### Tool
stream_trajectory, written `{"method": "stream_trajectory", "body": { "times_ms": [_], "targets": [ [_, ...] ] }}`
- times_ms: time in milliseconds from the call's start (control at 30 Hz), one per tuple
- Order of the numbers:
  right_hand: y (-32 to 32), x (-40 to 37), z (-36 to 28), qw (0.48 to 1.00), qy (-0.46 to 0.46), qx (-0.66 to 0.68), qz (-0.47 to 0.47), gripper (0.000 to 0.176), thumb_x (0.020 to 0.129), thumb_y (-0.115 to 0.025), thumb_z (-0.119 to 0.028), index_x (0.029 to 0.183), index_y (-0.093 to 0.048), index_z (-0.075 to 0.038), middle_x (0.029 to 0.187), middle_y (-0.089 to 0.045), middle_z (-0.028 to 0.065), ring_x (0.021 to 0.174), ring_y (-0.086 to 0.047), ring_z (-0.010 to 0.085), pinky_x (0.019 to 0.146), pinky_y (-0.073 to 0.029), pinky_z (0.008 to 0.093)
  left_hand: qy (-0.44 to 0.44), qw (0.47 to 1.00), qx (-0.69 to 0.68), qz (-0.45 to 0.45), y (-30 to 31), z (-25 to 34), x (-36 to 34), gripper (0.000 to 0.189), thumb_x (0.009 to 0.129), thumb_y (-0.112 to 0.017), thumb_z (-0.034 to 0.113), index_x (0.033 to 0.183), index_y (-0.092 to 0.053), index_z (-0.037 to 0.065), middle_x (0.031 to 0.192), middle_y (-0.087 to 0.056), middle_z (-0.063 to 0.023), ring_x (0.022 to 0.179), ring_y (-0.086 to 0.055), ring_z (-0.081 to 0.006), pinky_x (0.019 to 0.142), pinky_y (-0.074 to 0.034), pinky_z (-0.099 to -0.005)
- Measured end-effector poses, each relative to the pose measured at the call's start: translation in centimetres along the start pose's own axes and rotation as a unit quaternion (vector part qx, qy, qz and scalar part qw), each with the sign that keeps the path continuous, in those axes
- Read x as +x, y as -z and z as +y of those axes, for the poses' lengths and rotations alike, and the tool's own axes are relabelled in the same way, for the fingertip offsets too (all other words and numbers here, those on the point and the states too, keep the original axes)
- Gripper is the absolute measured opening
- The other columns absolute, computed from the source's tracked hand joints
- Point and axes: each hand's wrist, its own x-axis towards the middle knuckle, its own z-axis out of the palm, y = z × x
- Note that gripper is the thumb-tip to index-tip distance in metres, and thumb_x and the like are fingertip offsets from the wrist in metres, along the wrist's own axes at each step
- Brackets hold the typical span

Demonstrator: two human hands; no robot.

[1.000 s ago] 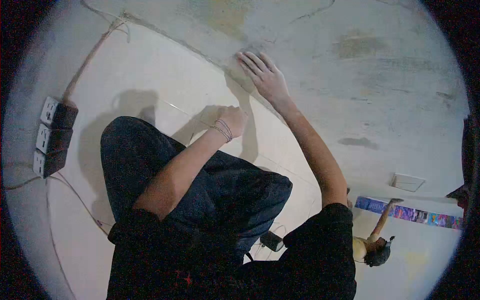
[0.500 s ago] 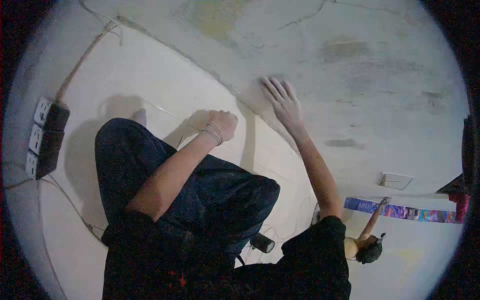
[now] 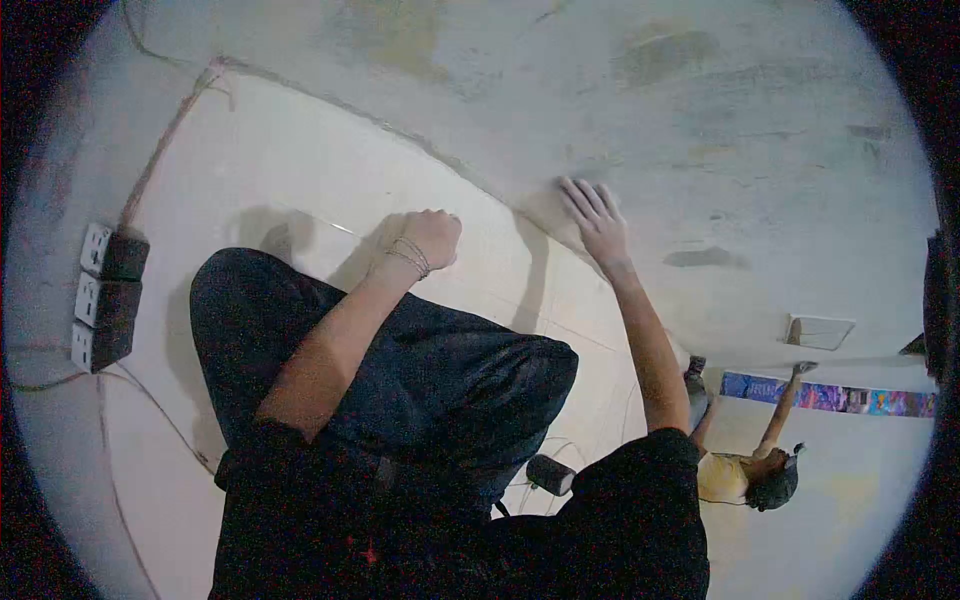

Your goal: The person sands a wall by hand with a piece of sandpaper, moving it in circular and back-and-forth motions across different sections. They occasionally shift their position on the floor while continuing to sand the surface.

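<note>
- Head view, your two hands: your left hand [image 3: 432,236] is curled shut into a fist, knuckles down on the pale floor [image 3: 300,160]. You cannot tell from here whether anything is inside the fist.
- Thin bracelets [image 3: 408,255] sit on that wrist, just behind the fist. They are too fine to count.
- Your right hand [image 3: 598,222] is open and laid flat against the grey wall [image 3: 700,120], its fingers [image 3: 585,195] spread apart and pointing up. It holds nothing.
- The line where wall meets floor runs between your two hands, nearer the right one. The right palm sits just above that line.
- One bent leg [image 3: 420,360] in dark trousers lies under your left forearm, back from the fist.
- Well to the left of your left hand, three socket blocks [image 3: 105,298] stand in one row by the floor's edge. One cable [image 3: 160,150] runs up from the top block.
- Below your right elbow lies one small dark cylinder [image 3: 552,473] with thin wires around it.
- Well off to the right of your right arm, one other person [image 3: 750,478] reaches a hand up to one coloured strip [image 3: 840,398].
- One pale wall plate [image 3: 820,331] sits just above that strip.
</note>
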Motion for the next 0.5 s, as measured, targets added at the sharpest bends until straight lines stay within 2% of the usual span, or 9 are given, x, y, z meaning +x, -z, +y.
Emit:
{"method": "stream_trajectory", "body": {
  "times_ms": [100,167,233,300,333,367,400,500],
  "targets": [
    [-0.3,-6.8,0.8,0.995,-0.075,-0.010,-0.066,0.060,0.081,-0.058,-0.012,0.140,-0.047,-0.015,0.152,-0.037,0.0017,0.139,-0.036,0.0201,0.116,-0.029,0.0413,-0.011,1.000,0.006,-0.020,1.0,0.2,-0.6,0.028,0.084,-0.053,0.017,0.103,-0.060,-0.001,0.098,-0.067,-0.0237,0.095,-0.067,-0.0388,0.083,-0.054,-0.0484],
    [-0.5,-9.3,0.2,0.989,-0.129,0.018,-0.063,0.062,0.082,-0.055,-0.005,0.142,-0.045,-0.014,0.152,-0.037,0.0028,0.139,-0.035,0.0218,0.116,-0.029,0.0427,-0.010,1.000,0.011,-0.008,0.9,0.2,-0.5,0.027,0.083,-0.053,0.017,0.103,-0.062,0.000,0.099,-0.067,-0.0235,0.095,-0.067,-0.0384,0.083,-0.054,-0.0479],
    [-1.0,-10.8,-0.7,0.978,-0.192,0.059,-0.053,0.065,0.081,-0.053,0.001,0.144,-0.042,-0.013,0.152,-0.038,0.0052,0.140,-0.035,0.0241,0.116,-0.028,0.0443,-0.004,1.000,0.017,0.019,-0.3,-0.1,0.1,0.026,0.081,-0.055,0.016,0.100,-0.067,0.003,0.100,-0.068,-0.0222,0.094,-0.067,-0.0376,0.082,-0.055,-0.0467],
    [-1.3,-10.6,-2.3,0.959,-0.259,0.111,-0.038,0.069,0.080,-0.050,0.006,0.146,-0.039,-0.011,0.152,-0.038,0.0088,0.140,-0.035,0.0272,0.116,-0.027,0.0461,0.007,0.999,0.034,-0.004,-1.2,-0.9,0.9,0.026,0.083,-0.054,0.018,0.101,-0.065,0.002,0.100,-0.068,-0.0223,0.095,-0.067,-0.0381,0.082,-0.054,-0.0474],
    [-2.0,-10.7,-3.6,0.939,-0.302,0.161,0.025,0.072,0.078,-0.048,0.008,0.147,-0.037,-0.010,0.151,-0.038,0.0110,0.140,-0.035,0.0293,0.115,-0.028,0.0466,0.010,0.999,0.042,-0.013,-1.7,-1.1,0.8,0.026,0.084,-0.053,0.019,0.101,-0.064,0.002,0.099,-0.068,-0.0224,0.095,-0.067,-0.0384,0.081,-0.054,-0.0477],
    [-2.1,-10.1,-4.8,0.912,-0.343,0.210,0.088,0.076,0.076,-0.046,0.010,0.148,-0.035,-0.010,0.151,-0.038,0.0132,0.139,-0.036,0.0315,0.115,-0.028,0.0471,0.006,0.999,0.052,-0.003,-1.5,-1.1,0.7,0.026,0.085,-0.053,0.020,0.102,-0.063,0.002,0.098,-0.067,-0.0225,0.095,-0.066,-0.0388,0.081,-0.054,-0.0484],
    [-2.3,-9.5,-6.3,0.824,-0.422,0.336,0.175,0.065,0.084,-0.044,0.007,0.147,-0.036,-0.006,0.148,-0.041,0.0177,0.136,-0.039,0.0377,0.109,-0.035,0.0447,0.001,0.998,0.062,0.006,-1.6,-1.0,0.4,0.026,0.086,-0.052,0.021,0.102,-0.062,0.003,0.097,-0.067,-0.0226,0.094,-0.066,-0.0393,0.080,-0.054,-0.0490],
    [-1.1,-6.8,-8.4,0.622,-0.619,0.393,0.274,0.050,0.093,-0.042,-0.002,0.144,-0.038,0.000,0.144,-0.044,0.0238,0.131,-0.044,0.0412,0.102,-0.041,0.0412,-0.019,0.998,0.060,-0.017,-1.6,-1.4,0.5,0.026,0.088,-0.051,0.024,0.103,-0.059,0.004,0.095,-0.066,-0.0232,0.093,-0.065,-0.0410,0.080,-0.053,-0.0514]
  ]
}}
